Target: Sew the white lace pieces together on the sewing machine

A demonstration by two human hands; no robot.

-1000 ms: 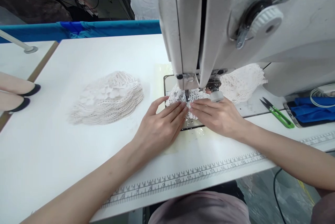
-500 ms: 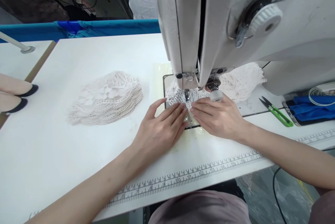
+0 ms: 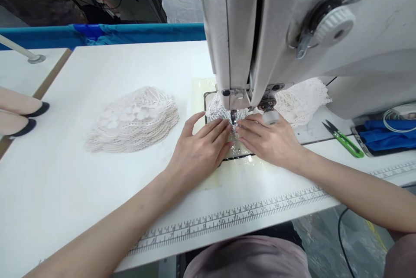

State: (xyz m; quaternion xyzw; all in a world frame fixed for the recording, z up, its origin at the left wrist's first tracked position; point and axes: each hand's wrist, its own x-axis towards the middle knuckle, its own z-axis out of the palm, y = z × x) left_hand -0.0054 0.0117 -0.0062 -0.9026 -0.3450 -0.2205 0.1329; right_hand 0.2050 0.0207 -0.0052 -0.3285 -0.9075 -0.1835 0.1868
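1. Since the earlier frame in the head view, the white lace piece has slid away from the wearer under the sewing machine; more bare metal plate shows between the hands, which have kept nearly the same place.
2. Head view, left hand: its fingers lie low and extended, the outermost spread apart, tips at the lace's near edge. Most visible lace lies just beyond them.
3. Head view, right hand: fingers close together, pointing toward the presser foot; a little lace shows beyond their tips. Whether either hand pinches the cloth cannot be told.
4. Head view, around them: a lace stack on the bench leftward, more lace behind the right hand, green-handled snips farther right.
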